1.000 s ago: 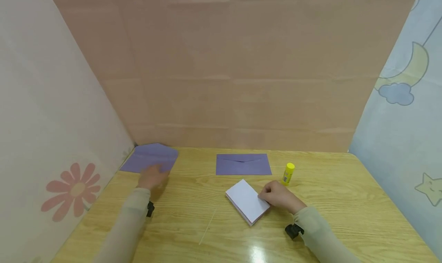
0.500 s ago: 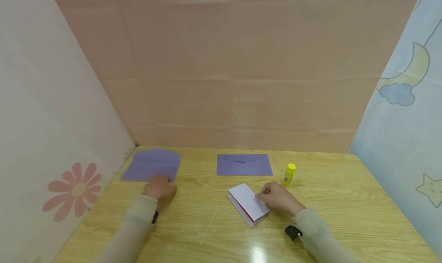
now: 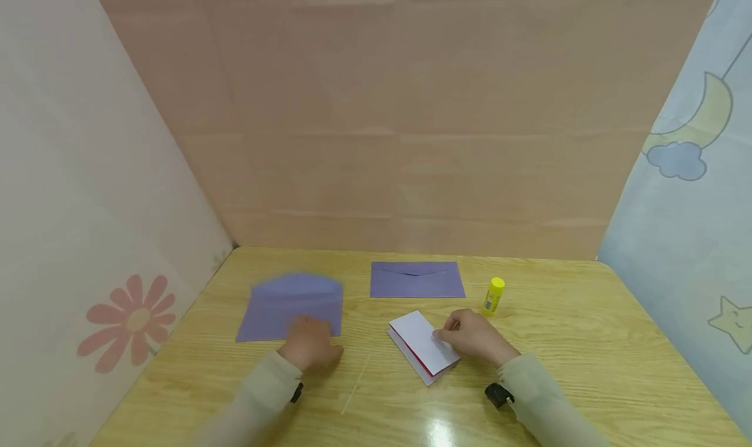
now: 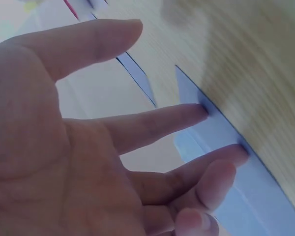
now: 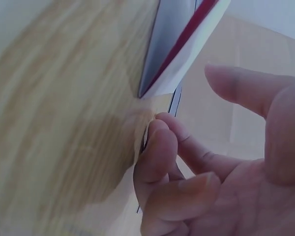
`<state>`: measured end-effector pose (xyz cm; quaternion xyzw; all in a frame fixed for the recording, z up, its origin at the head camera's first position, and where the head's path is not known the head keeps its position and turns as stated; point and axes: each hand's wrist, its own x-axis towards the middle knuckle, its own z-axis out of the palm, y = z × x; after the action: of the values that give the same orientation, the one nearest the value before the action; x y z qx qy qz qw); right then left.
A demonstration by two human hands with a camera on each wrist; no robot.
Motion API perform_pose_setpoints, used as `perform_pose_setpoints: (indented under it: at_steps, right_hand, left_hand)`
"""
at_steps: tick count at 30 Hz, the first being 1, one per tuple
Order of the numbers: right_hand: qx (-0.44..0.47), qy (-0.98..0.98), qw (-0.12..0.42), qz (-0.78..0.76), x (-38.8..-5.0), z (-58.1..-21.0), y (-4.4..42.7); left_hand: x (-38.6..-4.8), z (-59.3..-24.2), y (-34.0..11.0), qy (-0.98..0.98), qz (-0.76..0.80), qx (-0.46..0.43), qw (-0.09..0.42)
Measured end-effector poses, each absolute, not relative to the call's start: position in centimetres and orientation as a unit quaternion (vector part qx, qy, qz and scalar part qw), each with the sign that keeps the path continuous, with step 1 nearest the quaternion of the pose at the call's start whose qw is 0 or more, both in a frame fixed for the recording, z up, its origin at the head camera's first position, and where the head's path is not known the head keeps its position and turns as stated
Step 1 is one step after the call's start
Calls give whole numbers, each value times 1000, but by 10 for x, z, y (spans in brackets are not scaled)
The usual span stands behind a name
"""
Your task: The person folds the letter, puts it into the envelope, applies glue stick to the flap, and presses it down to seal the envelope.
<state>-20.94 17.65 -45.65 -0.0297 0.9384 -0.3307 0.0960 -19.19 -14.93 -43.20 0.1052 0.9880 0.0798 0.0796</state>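
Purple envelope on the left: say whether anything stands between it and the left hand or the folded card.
Nothing visible does: the left hand touches the purple envelope, and only tabletop shows in the direct gap to the folded card.

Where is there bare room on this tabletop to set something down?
The widest bare patch of wooden table lies between the yellow cylindrical glue stick and the blue star-printed wall. A smaller one lies between the white flower-printed wall and the cream left sleeve. The middle is crowded: open-flapped purple paper envelope, left hand, folded white paper card, right hand.
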Motion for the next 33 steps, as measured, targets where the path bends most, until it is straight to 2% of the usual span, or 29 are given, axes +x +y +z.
perform_pose_setpoints:
  at_steps: [14, 25, 30, 33]
  right_hand:
    - [-33, 950, 79, -299, -208, -454, 171]
    - [-28, 963, 77, -255, -202, -447, 170]
    - [-28, 968, 74, -239, -200, -448, 169]
    - [-24, 973, 69, -219, -198, -448, 169]
  left_hand:
    - [-157, -432, -96, 979, 60, 173, 90]
    - [-150, -440, -63, 969, 65, 225, 83]
    - [-154, -445, -65, 949, 114, 274, 109]
    - [-163, -445, -78, 940, 149, 293, 90]
